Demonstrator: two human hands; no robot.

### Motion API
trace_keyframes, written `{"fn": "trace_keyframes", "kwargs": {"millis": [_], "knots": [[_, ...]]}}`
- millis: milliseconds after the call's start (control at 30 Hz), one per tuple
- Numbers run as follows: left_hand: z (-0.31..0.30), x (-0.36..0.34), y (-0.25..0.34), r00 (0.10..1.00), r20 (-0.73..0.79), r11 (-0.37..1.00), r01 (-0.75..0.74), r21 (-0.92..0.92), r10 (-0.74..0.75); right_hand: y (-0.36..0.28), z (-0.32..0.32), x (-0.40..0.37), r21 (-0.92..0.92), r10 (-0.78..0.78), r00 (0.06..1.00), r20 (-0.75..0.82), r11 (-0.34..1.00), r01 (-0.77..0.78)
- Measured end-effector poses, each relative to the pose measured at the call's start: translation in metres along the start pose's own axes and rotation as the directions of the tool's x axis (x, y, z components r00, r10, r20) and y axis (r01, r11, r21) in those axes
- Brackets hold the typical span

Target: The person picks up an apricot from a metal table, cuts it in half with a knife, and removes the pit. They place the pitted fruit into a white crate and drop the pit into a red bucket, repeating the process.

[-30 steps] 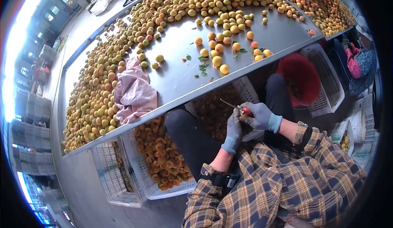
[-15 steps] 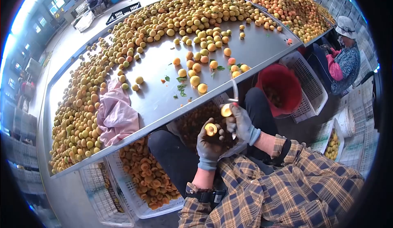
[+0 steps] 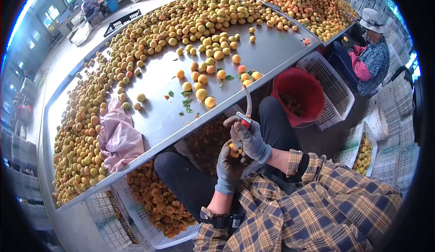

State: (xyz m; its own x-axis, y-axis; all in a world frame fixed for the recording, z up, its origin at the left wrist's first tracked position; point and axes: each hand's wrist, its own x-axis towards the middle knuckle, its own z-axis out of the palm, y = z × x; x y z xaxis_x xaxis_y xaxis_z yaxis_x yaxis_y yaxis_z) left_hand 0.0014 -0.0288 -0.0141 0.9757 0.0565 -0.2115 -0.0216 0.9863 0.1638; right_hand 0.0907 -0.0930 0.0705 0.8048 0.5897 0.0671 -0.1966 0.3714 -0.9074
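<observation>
Right hand (image 3: 255,142), gripping the tool (image 3: 245,123), has come close to the left hand (image 3: 228,171), which holds fruit (image 3: 234,152) between them (whole or cut, I cannot tell).

Left hand (image 3: 230,167) grips a cut apricot (image 3: 234,151); right hand (image 3: 250,139), touching it, holds a red-handled tool (image 3: 245,120); pink cloth (image 3: 119,136) on metal table (image 3: 156,116) to left, red bucket (image 3: 299,97) to right, apricot pile (image 3: 181,21) at far side.

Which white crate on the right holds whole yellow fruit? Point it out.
The small crate beside the white bucket: whole yellow fruit lies in it. The larger crate by the red bucket shows no fruit in its visible part.
</observation>
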Motion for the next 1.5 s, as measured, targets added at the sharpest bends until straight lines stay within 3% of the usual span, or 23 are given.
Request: {"fn": "trace_keyframes", "kwargs": {"millis": [133,233,300,367,433,500,533,633,833,933,1000,1033,1100,1133,1167,1200,1233,1267,1300,1367,1400,1433,1500], "knots": [[0.006,-0.006,-0.002,0.996,-0.087,0.994,0.026,0.110,-0.016,0.013,-0.008,-0.002,-0.181,-0.044,0.999,-0.021,0.983,0.039],[-0.005,-0.004,-0.008,0.991,-0.027,0.890,-0.108,0.442,0.134,0.015,-0.007,-0.006,-0.336,-0.109,0.994,0.031,0.935,0.113],[-0.007,0.002,-0.014,0.912,0.064,0.424,-0.250,0.870,0.406,0.015,-0.005,-0.006,-0.377,-0.106,0.992,0.071,0.918,0.125],[-0.007,0.005,-0.020,0.891,0.034,0.429,-0.251,0.868,0.453,0.022,-0.001,-0.006,-0.390,-0.198,0.970,0.143,0.889,0.240],[-0.009,0.003,-0.020,0.864,-0.005,0.434,-0.248,0.866,0.504,0.040,-0.001,-0.003,-0.189,-0.146,0.988,-0.059,0.973,0.132],[-0.012,0.000,-0.017,0.823,0.091,0.131,-0.197,0.972,0.561,0.042,-0.009,0.003,0.222,0.175,0.976,-0.127,0.965,-0.144],[-0.013,0.000,-0.016,0.821,0.082,0.134,-0.189,0.973,0.565,0.042,-0.006,0.006,0.252,0.218,0.954,-0.205,0.954,-0.164],[-0.004,0.002,-0.015,0.832,-0.065,0.394,-0.190,0.899,0.552,0.044,-0.009,0.011,0.342,0.319,0.927,-0.200,0.909,-0.239],[-0.006,0.005,-0.018,0.807,-0.026,0.288,-0.180,0.941,0.590,0.040,-0.012,0.015,0.577,0.491,0.839,-0.234,0.765,-0.287],[-0.011,0.006,-0.018,0.805,0.058,0.204,-0.218,0.955,0.590,0.031,-0.005,0.012,0.417,0.406,0.880,-0.247,0.864,-0.281],[-0.015,0.009,-0.016,0.891,-0.175,0.643,-0.155,0.750,0.419,0.025,-0.009,0.010,0.389,0.357,0.909,-0.216,0.885,-0.255],[-0.012,0.009,-0.014,0.895,-0.163,0.635,-0.156,0.756,0.415,0.022,-0.013,0.008,0.352,0.328,0.928,-0.178,0.902,-0.251],[-0.004,0.004,-0.006,0.946,-0.219,0.945,-0.176,0.276,0.240,0.022,-0.023,0.001,0.274,0.246,0.963,-0.111,0.939,-0.208],[-0.009,0.006,0.003,0.968,-0.119,0.956,-0.189,0.226,0.219,0.020,-0.022,-0.003,-0.055,0.202,0.977,-0.068,0.977,-0.206],[-0.007,0.003,0.003,0.969,-0.114,0.952,-0.188,0.240,0.220,0.020,-0.022,-0.008,-0.375,0.170,0.985,-0.016,0.912,-0.163],[0.014,0.000,0.002,0.944,-0.199,0.948,-0.215,0.235,0.264,0.027,-0.032,-0.011,-0.690,0.039,0.992,0.118,0.722,0.054],[0.027,0.001,0.002,0.912,-0.277,0.942,-0.240,0.233,0.301,0.016,-0.025,-0.018,-0.784,0.093,0.987,0.133,0.619,0.048],[0.007,0.002,0.000,0.877,-0.170,0.810,-0.319,0.492,0.448,0.017,-0.022,-0.023,-0.840,0.173,0.982,0.071,0.541,-0.035],[0.012,0.002,0.001,0.890,-0.164,0.792,-0.278,0.544,0.426,0.019,-0.019,-0.026,-0.883,0.246,0.969,-0.003,0.454,-0.118],[-0.003,0.006,-0.013,0.806,-0.028,0.484,-0.326,0.812,0.591,0.025,-0.018,-0.026,-0.888,0.211,0.977,-0.003,0.449,-0.100],[-0.002,0.006,-0.011,0.864,-0.156,0.786,-0.342,0.515,0.479,0.029,-0.019,-0.025,-0.898,0.205,0.979,0.006,0.433,-0.085],[-0.004,0.004,-0.011,0.867,-0.149,0.780,-0.338,0.526,0.476,0.031,-0.023,-0.023,-0.893,0.196,0.981,0.002,0.442,-0.086],[-0.016,-0.005,-0.005,0.882,-0.074,0.681,-0.303,0.667,0.466,0.035,-0.030,-0.021,-0.771,0.181,0.950,0.255,0.631,0.086]]}}
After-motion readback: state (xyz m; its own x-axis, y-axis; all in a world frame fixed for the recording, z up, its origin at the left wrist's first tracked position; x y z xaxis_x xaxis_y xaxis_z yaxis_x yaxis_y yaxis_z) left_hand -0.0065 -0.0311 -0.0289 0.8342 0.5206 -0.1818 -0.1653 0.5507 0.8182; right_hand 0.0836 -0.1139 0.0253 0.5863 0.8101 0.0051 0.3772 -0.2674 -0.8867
